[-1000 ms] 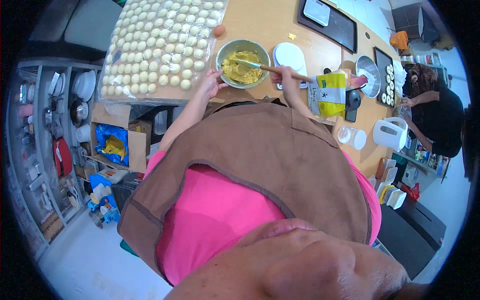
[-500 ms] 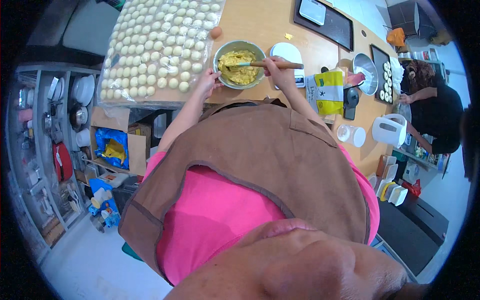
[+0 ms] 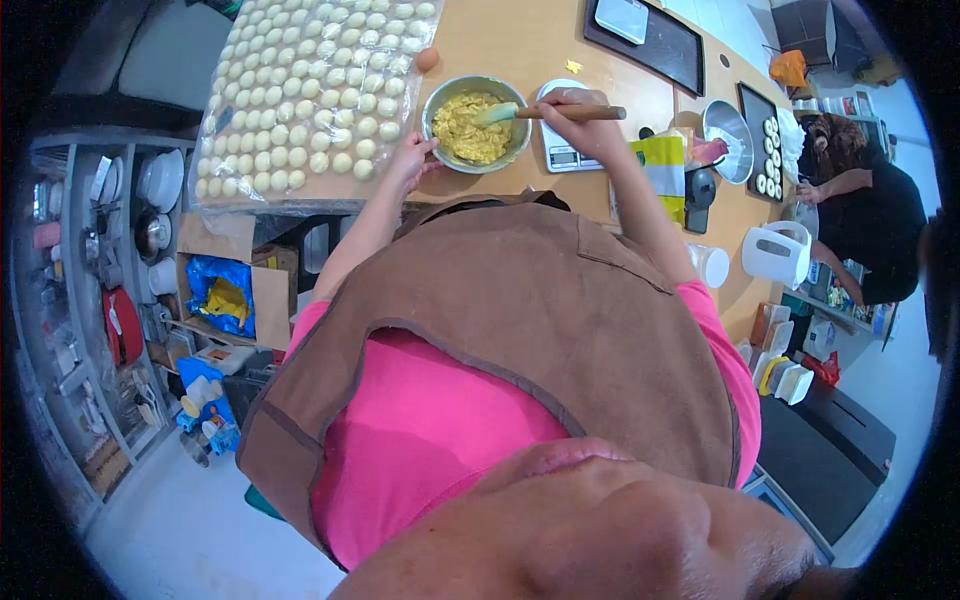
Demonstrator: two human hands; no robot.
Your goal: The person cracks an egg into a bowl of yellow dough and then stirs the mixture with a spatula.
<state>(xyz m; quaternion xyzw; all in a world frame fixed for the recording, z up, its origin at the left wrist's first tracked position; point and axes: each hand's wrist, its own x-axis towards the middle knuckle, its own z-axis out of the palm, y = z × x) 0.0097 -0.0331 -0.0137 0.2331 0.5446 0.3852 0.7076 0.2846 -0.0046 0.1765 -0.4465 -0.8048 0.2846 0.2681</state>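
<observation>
Pale wood-toned counter (image 3: 510, 45) spreads beneath everything, smooth and flat. Across its left part lies a clear plastic sheet (image 3: 320, 188), wrinkled and shiny. To the right of that stands a round bowl (image 3: 475, 168) with a grey-green wall, holding a thick, lumpy yellow mixture (image 3: 465, 135). Just beside the bowl sits a white kitchen scale (image 3: 590, 158), partly hidden. A spatula (image 3: 525, 113) reaches in from the right, its pale green blade in the mixture, its brown wooden handle passing over the bowl's rim. The right grip (image 3: 578, 128) is closed around that handle, fingers curled. The left grip (image 3: 410, 162) pinches the bowl's left side, thumb at the rim; the lower fingers are partly hidden. Near the sheet's edge rests a smooth brown egg (image 3: 427, 60). Rounded cream dough balls (image 3: 314, 95) sit in rows on the plastic.
</observation>
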